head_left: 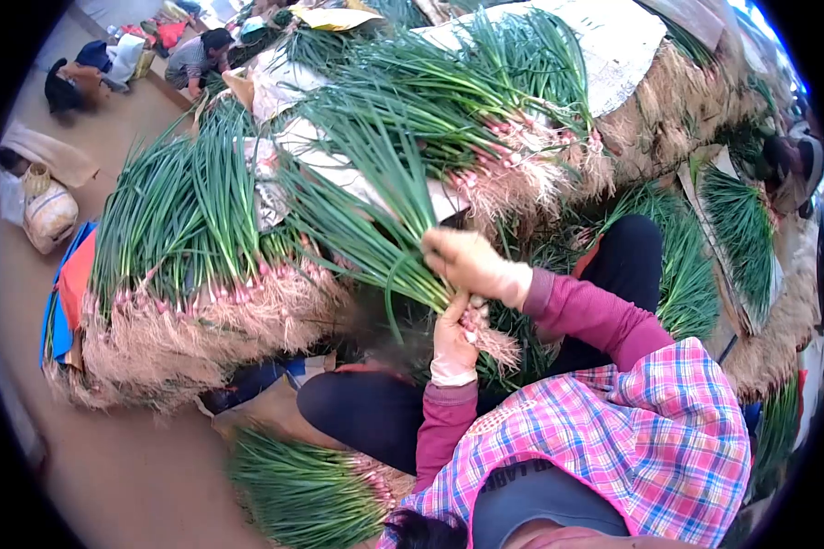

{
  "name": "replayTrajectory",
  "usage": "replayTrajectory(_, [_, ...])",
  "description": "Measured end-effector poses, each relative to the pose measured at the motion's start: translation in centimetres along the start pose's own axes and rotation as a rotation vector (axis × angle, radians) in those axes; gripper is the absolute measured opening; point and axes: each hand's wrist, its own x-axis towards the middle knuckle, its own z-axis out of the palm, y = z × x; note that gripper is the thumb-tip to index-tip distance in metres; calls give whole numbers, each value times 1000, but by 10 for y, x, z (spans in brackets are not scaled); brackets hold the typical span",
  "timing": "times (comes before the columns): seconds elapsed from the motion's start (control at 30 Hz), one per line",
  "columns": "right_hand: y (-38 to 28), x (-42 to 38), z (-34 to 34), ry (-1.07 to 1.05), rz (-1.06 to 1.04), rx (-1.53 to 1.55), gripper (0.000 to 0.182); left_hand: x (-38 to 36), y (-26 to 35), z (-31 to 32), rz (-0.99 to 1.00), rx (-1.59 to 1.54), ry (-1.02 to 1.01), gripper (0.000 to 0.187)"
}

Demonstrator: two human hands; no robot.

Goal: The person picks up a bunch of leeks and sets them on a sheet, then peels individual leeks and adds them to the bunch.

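A bunch of spring onions [403, 265], with long green leaves, pinkish bulbs and pale stringy roots, is held in front of me over my lap. My left hand [453, 346], in a pale glove, is closed around the stalks just by the bulbs, and the roots stick out to the right. Slightly higher, my right hand [476, 263], gloved too, has its fingers curled on the stalks. The leaves fan out to the upper left. Some fingertips of both hands are hidden behind the bunch.
A thick row of spring onions [183, 229] lies on the left, roots toward me. Another pile [485, 101] lies ahead on pale sheets [613, 55]. More bundles lie at right [742, 229] and beside my leg [311, 485]. Another person [197, 62] crouches far left, near a sack [50, 215].
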Motion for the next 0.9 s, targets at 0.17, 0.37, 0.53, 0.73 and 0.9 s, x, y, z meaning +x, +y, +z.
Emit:
replayTrajectory(0.17, [3, -25, -44, -68, 342, 892, 12, -14, 6, 18, 114, -110, -116, 17])
replayTrajectory(0.37, [62, -6, -131, -421, -8, -265, 23, -22, 29, 32, 405, -90, -338, 19])
replayTrajectory(0.53, [145, 87, -189, 102, 535, -247, 23, -12, 9, 27, 344, -61, -311, 28])
replayTrajectory(0.73, [30, 9, -121, 146, 562, 723, 12, -13, 9, 59, 276, 86, -78, 22])
replayTrajectory(0.9, [24, -44, -27, 27, 584, 970, 30, 2, -2, 41, 212, 217, 26, 16])
